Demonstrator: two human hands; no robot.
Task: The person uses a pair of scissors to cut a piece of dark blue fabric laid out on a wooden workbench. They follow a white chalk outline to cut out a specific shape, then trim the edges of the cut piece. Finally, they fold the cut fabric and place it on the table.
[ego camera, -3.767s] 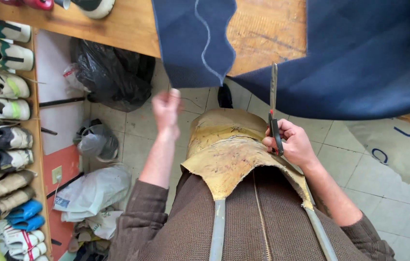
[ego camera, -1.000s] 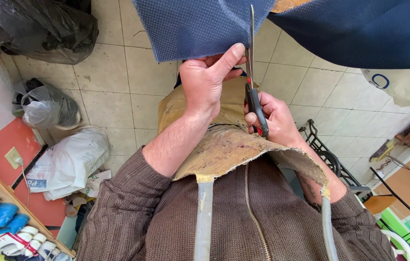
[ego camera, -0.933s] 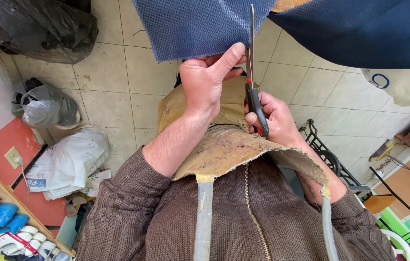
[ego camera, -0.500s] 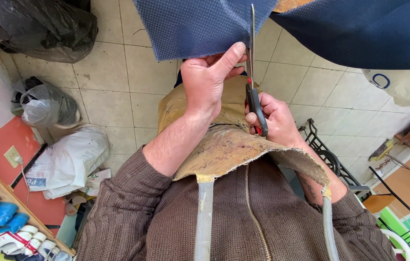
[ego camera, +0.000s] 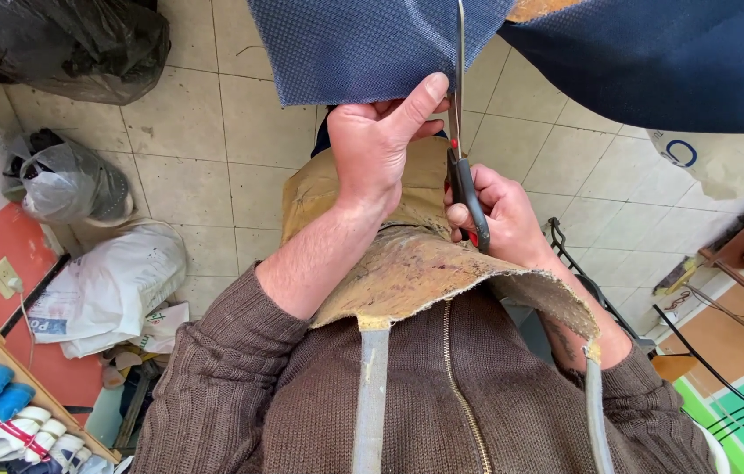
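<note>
Midway through a cut, the left hand (ego camera: 372, 154) pinches blue fabric (ego camera: 363, 44) while the right hand (ego camera: 503, 215) clasps scissors (ego camera: 460, 149) (blades partway in, much uncut).

fabric (ego camera: 363, 44): blue, dotted | apron (ego camera: 424, 263): tan | sweater (ego camera: 477, 395): brown

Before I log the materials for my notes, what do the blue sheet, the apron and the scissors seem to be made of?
The blue sheet looks like woven or mesh-faced fabric: a fine dotted texture, matte. The apron seems to be worn tan leather or heavy canvas, stained, with a frayed edge. The scissors have shiny metal blades and dark, probably plastic handles in the right hand.
</note>
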